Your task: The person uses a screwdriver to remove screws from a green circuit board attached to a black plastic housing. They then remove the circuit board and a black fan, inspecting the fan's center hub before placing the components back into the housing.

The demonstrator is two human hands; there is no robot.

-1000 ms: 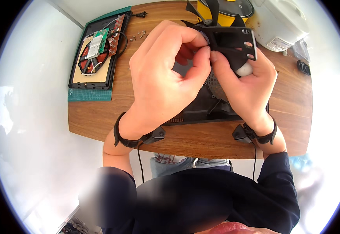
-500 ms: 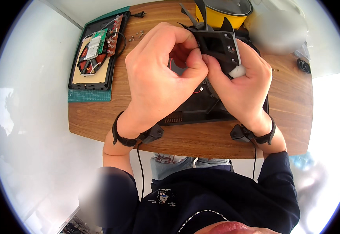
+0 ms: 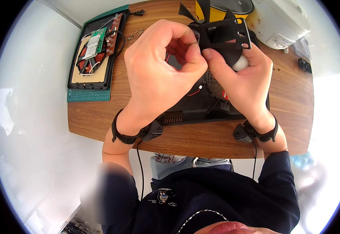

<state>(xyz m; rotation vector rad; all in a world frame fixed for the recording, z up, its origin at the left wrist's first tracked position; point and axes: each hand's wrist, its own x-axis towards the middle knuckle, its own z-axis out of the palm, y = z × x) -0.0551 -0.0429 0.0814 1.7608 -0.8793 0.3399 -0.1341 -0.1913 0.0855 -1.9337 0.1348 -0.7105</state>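
Close together over the middle of the table are my two hands. My right hand [image 3: 242, 84] grips a black fan [image 3: 220, 37] with thin blades and a flat slotted plate; the thumb presses its near side. A rounded white piece [image 3: 241, 63] shows between the fan and the right palm. Curled into a pinch, my left hand [image 3: 160, 64] has its fingertips against the fan's left side; what they pinch is hidden. Below lies a black plastic housing [image 3: 185, 107] with vent slots, partly covered by the hands. A red wire with a white connector [image 3: 200, 87] rests in it.
At the left, an opened black panel [image 3: 109, 78] with a green circuit board [image 3: 96, 41] lies on a green cutting mat [image 3: 90, 95]. Several screws [image 3: 135, 35] sit nearby. A yellow pot [image 3: 238, 18] and a white appliance [image 3: 281, 23] stand at the back right.
The fan has tilted and turned in my right hand, its slotted plate swinging up and to the right. My left hand keeps its pinch and has barely moved.
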